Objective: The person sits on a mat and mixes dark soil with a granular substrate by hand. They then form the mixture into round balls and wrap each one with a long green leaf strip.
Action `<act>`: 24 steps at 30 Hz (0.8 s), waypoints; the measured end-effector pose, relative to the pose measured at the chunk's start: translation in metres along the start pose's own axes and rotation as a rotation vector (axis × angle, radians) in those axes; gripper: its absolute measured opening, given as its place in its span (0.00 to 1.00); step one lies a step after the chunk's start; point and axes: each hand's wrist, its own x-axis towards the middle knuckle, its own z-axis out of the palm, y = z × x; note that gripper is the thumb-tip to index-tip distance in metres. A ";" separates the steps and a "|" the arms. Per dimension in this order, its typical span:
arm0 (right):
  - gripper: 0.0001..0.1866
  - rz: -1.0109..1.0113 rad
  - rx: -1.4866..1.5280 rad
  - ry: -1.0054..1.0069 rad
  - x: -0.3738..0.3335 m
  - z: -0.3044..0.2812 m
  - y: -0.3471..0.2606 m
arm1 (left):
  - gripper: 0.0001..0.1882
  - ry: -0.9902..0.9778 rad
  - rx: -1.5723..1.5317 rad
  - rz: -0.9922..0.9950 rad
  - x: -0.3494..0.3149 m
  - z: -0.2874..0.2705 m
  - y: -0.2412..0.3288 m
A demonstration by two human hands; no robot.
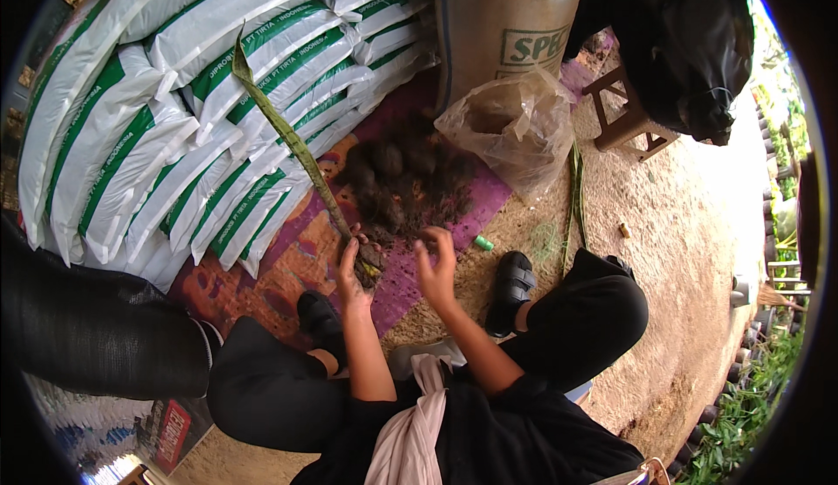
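One long green strap-shaped leaf [295, 143] sits in the half-curled left hand [353, 277] — best steadied near its soil-dark base [370, 270] — while the loosely spread right hand [437, 273] holds nothing.

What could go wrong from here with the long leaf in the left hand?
The long leaf could slip, since only the left hand holds its base while the right hand is open and apart. Its far end might snag on the stacked white sacks behind it. Loose dark soil could spread off the purple mat.
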 end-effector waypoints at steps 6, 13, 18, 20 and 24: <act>0.14 0.565 -0.014 0.103 0.027 0.028 0.113 | 0.15 0.053 -0.070 0.015 0.015 -0.009 0.002; 0.30 0.252 -0.619 -0.383 0.089 0.077 0.145 | 0.14 0.080 -0.115 0.024 0.027 -0.015 0.002; 0.40 0.248 -0.841 -0.609 0.128 0.085 0.152 | 0.14 0.073 -0.120 0.040 0.036 -0.021 0.001; 0.38 0.214 -0.845 -0.601 0.130 0.090 0.153 | 0.14 0.114 -0.125 0.022 0.037 -0.026 0.000; 0.33 0.189 -0.834 -0.538 0.130 0.093 0.157 | 0.14 0.081 -0.193 0.023 0.040 -0.030 -0.002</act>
